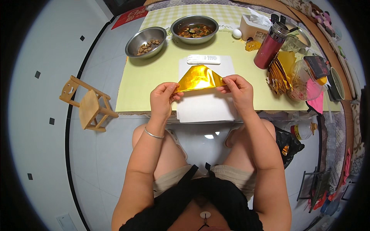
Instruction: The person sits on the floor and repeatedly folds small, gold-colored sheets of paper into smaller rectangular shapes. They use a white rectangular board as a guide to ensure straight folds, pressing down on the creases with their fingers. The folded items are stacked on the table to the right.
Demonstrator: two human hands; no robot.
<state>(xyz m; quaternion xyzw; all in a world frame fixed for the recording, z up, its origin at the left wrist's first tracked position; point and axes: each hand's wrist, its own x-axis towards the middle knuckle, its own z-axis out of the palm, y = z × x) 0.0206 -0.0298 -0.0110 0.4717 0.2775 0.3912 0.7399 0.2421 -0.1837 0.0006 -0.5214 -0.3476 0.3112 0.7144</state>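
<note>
A sheet of shiny gold foil paper [198, 78], folded into a trapezoid with a straight lower edge, is stretched between my two hands. My left hand [163, 99] pinches its left corner, and my right hand [237, 92] pinches the right one. Beneath it lies white paper [206, 107] on the table. Just beyond the foil, a long white remote control [203, 59] rests on that paper. To the right stands a fanned stack of folded gold paper [280, 72].
On the table [135, 90] stand a steel bowl of peanuts [133, 42], a steel bowl of dark soup [181, 34], a white egg [236, 34], a tissue box [250, 27] and a red flask [268, 48]. A small wooden chair [89, 107] is at the left. A black bag [290, 140] sits lower right.
</note>
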